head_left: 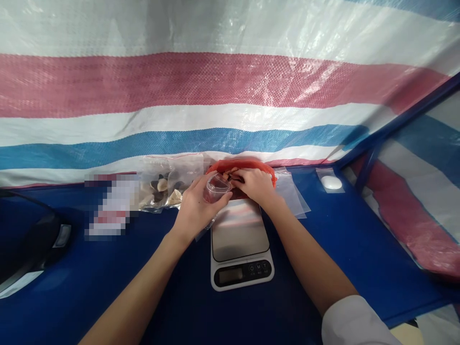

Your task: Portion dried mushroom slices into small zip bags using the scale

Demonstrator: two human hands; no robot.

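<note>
My left hand (197, 203) is wrapped round a clear plastic cup (217, 188), tilted near the mouth of a red plastic bag (247, 165). Inside the bag's opening my right hand (256, 186) has its fingers pinched together on brown pieces (230, 175), too small to name. Below both hands lies a kitchen scale (240, 235) with a steel plate and a white body. Its display looks blank. The red bag sits at the scale's far end, and my hands hide part of it.
Left of the bag are clear zip bags (154, 189) holding dark and pale pieces. To the right lie flat clear bags (293, 194) and a small bag with a white oval object (331, 182). A black object (32, 239) stands at far left. Striped sheeting (215, 79) rises behind the blue table (359, 249).
</note>
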